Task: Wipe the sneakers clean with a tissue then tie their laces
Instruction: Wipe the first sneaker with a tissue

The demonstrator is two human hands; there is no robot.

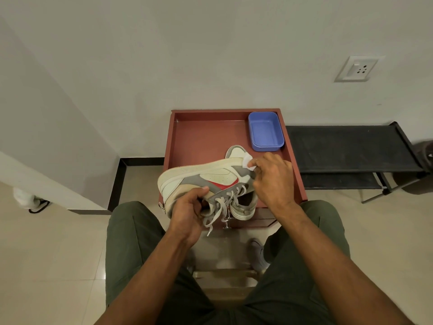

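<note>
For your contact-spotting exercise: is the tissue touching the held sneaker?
Touching. The head view shows the right hand pressing the tissue against the sneaker by its sole edge.

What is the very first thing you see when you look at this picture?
Right in the middle, the left hand grips a white and grey sneaker with a red mark, tipped on its side with loose laces dangling. The right hand pinches a white tissue against the shoe's sole edge. Behind them, a blue plastic tub sits in the far right corner of the reddish-brown tray table.
</note>
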